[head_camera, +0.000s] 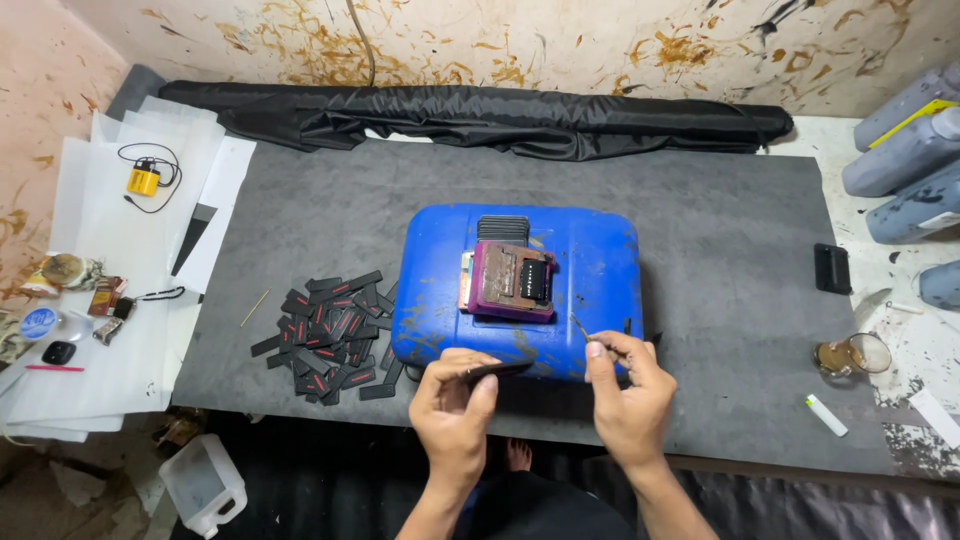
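My left hand (455, 402) holds a flat black strip (497, 370) edge-on, just in front of a blue plastic canister (600, 265) lying on its side. My right hand (628, 385) pinches a thin metal pick (580, 325), tip pointing up and left, a short way from the strip. On top of the canister sits a purple block with a black part on it (510, 282), and a ribbed black piece (502, 228) behind it. A pile of several black strips with red marks (328, 335) lies left of the canister, on the grey mat (730, 250).
A rolled black cloth (480, 118) runs along the back wall. White sheets (120, 250) with a yellow device (143, 180) lie left. Dark bottles (905, 150), a small black box (832, 268), a glass cup (850, 355) and a white stick (826, 414) are at the right. A white jug (205, 485) stands below.
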